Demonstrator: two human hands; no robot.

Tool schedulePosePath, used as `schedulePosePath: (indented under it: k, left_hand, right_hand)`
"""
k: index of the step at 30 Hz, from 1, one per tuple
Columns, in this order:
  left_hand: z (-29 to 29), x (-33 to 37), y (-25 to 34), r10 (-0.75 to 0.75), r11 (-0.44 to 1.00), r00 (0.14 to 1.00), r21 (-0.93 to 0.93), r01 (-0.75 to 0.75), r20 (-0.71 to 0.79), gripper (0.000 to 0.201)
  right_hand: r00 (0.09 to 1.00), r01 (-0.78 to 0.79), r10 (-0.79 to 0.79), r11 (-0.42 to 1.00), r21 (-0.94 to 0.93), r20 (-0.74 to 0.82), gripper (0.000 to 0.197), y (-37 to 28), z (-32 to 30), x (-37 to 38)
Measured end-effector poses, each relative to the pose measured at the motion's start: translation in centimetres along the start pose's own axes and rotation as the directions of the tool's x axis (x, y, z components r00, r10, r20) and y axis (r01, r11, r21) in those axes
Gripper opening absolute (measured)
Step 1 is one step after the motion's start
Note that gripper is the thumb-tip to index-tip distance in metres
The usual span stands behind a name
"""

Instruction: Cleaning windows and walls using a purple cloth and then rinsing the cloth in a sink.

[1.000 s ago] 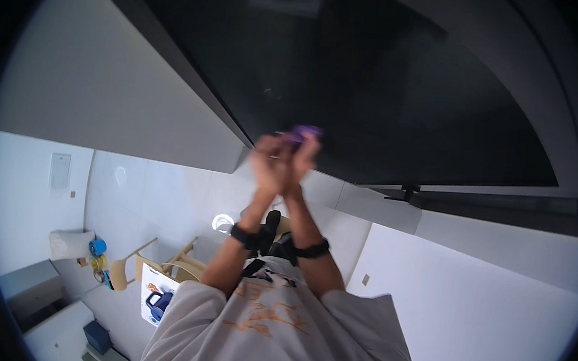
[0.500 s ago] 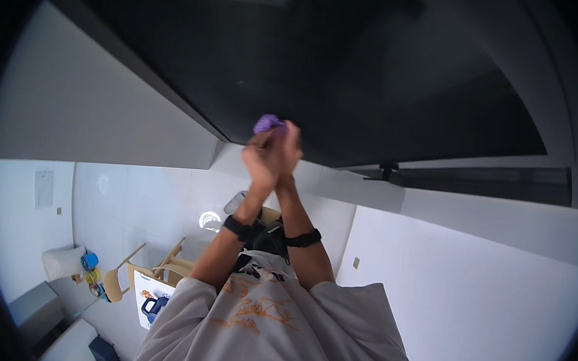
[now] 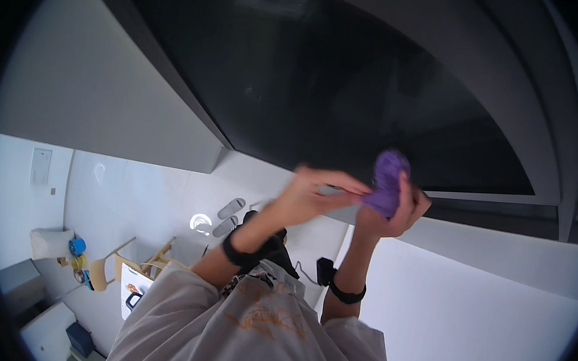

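Note:
A bunched purple cloth [image 3: 386,180] is up in front of a large dark glossy panel [image 3: 296,74] in a grey frame. My right hand [image 3: 406,209] is closed around the cloth, thumb up along its side. From the left, my left hand [image 3: 311,195] reaches across, with its fingertips pinched together at the lower left edge of the cloth. Part of the cloth is hidden in my right palm. Both wrists carry black bands.
A pale grey wall panel [image 3: 108,87] stands at the left of the dark panel. Grey slippers [image 3: 231,208] lie on the shiny floor. Wooden chairs [image 3: 98,274] and a small white table [image 3: 127,296] stand at lower left. A white surface [image 3: 474,314] spreads at the right.
Both hands have moved right with the purple cloth. They were pressed together around it and are now further apart, with the cloth mostly in my right hand. My view has shifted too.

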State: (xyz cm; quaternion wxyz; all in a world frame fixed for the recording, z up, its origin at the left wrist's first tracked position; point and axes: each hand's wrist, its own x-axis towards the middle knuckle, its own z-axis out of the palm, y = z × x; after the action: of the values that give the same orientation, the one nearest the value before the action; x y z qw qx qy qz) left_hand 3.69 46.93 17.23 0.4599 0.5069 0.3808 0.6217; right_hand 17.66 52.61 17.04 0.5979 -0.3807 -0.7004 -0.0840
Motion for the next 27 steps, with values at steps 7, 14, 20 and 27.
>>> schedulePosePath:
  k: [7,14,20,27]
  left_hand:
    - [-13.6,-6.7,3.1,-0.029,0.998,0.751,0.017,0.054,-0.660,0.014]
    - [-16.7,-14.0,-1.0,-0.221,0.972,0.450,-0.159,0.173,-0.865,0.016]
    - [-15.5,-16.0,-5.4,-0.351,0.915,0.484,-0.184,0.359,-0.801,0.014]
    - [-15.5,-18.4,-8.1,-0.345,0.913,0.483,-0.170,0.371,-0.805,0.016]
  right_hand:
    - [0.885,0.282,-0.411,0.847,0.450,0.220,0.051,-14.1,13.4,4.9]
    - [0.617,0.485,-0.561,0.823,0.295,0.552,0.035,-10.0,19.7,-14.7]
    - [0.527,0.052,-0.336,0.929,0.365,0.781,0.047,-3.1,19.2,-25.4]
    - [0.955,0.184,-0.267,0.875,0.448,0.130,0.049,-11.5,10.2,-1.2]
